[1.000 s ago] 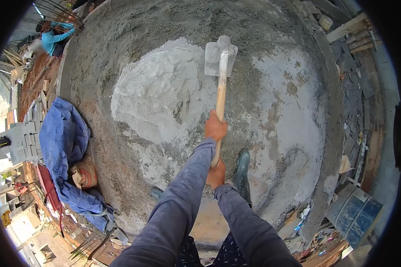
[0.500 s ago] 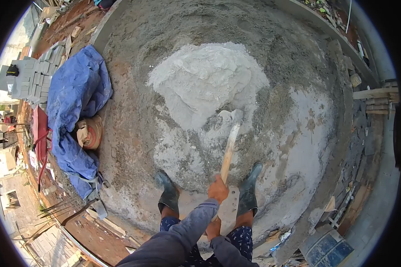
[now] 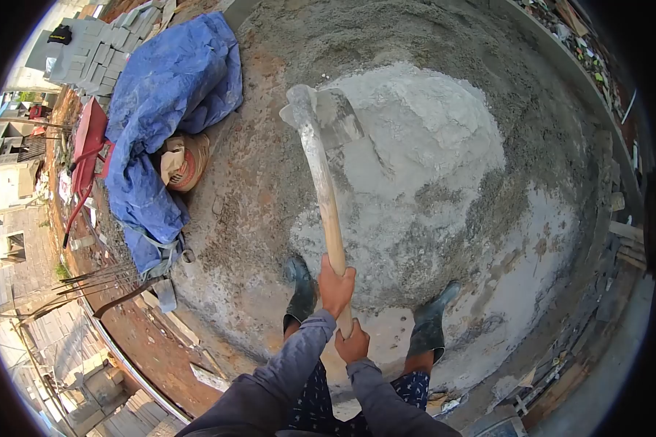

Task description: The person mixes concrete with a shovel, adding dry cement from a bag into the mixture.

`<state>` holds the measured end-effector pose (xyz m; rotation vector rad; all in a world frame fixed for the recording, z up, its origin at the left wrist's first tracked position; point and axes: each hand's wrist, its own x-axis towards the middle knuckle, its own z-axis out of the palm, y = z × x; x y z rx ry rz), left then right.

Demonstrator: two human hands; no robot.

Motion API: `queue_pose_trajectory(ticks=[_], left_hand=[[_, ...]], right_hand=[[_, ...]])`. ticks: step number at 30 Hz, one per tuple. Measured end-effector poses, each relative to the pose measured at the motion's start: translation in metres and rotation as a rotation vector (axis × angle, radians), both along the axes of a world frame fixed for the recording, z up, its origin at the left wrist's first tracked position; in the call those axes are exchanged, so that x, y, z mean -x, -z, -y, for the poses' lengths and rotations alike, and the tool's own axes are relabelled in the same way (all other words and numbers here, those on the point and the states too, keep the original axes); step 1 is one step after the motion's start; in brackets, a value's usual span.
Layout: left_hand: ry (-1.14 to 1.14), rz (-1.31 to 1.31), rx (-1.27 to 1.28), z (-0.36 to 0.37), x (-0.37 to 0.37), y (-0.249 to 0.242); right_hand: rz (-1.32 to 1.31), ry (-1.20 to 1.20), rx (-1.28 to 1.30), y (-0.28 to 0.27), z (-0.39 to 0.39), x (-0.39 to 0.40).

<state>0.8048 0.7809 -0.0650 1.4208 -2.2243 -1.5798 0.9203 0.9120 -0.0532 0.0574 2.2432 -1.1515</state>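
Observation:
My left hand [image 3: 336,285] is wrapped round the middle of a long wooden handle. Lower down, near the handle's end, my right hand [image 3: 352,342] grips it too. The handle belongs to a hoe [image 3: 326,193] with a broad grey blade, raised at the left edge of a pale powder heap [image 3: 430,109]. Darker grey sand [image 3: 306,44] surrounds the heap. My boots, a left one [image 3: 300,291] and a right one [image 3: 428,320], stand apart at the near side of the mixture.
At the left lie a crumpled blue tarp [image 3: 157,80] and a paper sack [image 3: 186,164] partly beneath it. Beyond them are a red wheelbarrow [image 3: 89,142] and stacked grey blocks [image 3: 98,58]. A low concrete edge [image 3: 583,80] runs along the upper right.
The hoe head has moved up and left from the heap's near edge, its handle now leaning left. Both hands have shifted, with the right one more visible. The view has turned leftward.

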Motion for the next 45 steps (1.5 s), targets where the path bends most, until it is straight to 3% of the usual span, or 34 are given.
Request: queue_pose_trajectory(ticks=[4, 9, 12, 18, 20, 24, 25, 27, 31, 33, 37, 39, 42, 45], left_hand=[[-0.147, -0.149, -0.102, 0.074, 0.1, -0.005], [-0.21, 0.031, -0.188, 0.073, 0.138, 0.092], [-0.204, 0.104, -0.431, 0.019, 0.083, 0.128], [-0.136, 0.22, -0.812, -0.044, 0.003, 0.07], [-0.415, 0.116, -0.999, -0.052, 0.0, 0.076], [-0.415, 0.391, -0.91, -0.102, -0.049, 0.047], [-0.439, 0.337, -0.877, -0.092, -0.034, 0.04], [-0.511, 0.309, -0.838, -0.086, -0.048, 0.015], [-0.589, 0.016, -0.777, 0.014, 0.023, 0.023], [-0.589, -0.108, -0.606, 0.069, 0.086, 0.019], [-0.563, -0.269, -0.345, 0.134, 0.197, 0.054], [-0.48, -0.169, -0.349, 0.124, 0.225, 0.107], [-0.383, -0.051, -0.435, 0.053, 0.209, 0.174], [-0.309, 0.081, -0.526, -0.001, 0.15, 0.178]], right_hand=[[-0.088, -0.14, -0.045, 0.021, 0.061, 0.116], [-0.024, -0.296, -0.211, 0.05, 0.048, 0.176], [0.104, -0.359, -0.376, 0.032, -0.006, 0.137], [0.206, -0.324, -0.449, -0.056, -0.08, 0.047], [0.233, -0.262, -0.449, -0.093, -0.102, 0.012], [0.305, -0.292, -0.48, -0.117, -0.154, -0.066], [0.366, -0.341, -0.545, -0.118, -0.16, -0.075], [0.248, -0.37, -0.454, -0.109, -0.166, -0.079], [-0.001, -0.464, -0.33, -0.038, -0.102, 0.029], [-0.071, -0.508, -0.249, -0.002, -0.055, 0.106], [-0.179, -0.53, -0.249, 0.041, 0.021, 0.233], [-0.129, -0.499, -0.341, 0.058, 0.015, 0.247], [0.044, -0.395, -0.461, 0.061, -0.024, 0.208], [0.098, -0.358, -0.519, 0.036, -0.06, 0.14]])
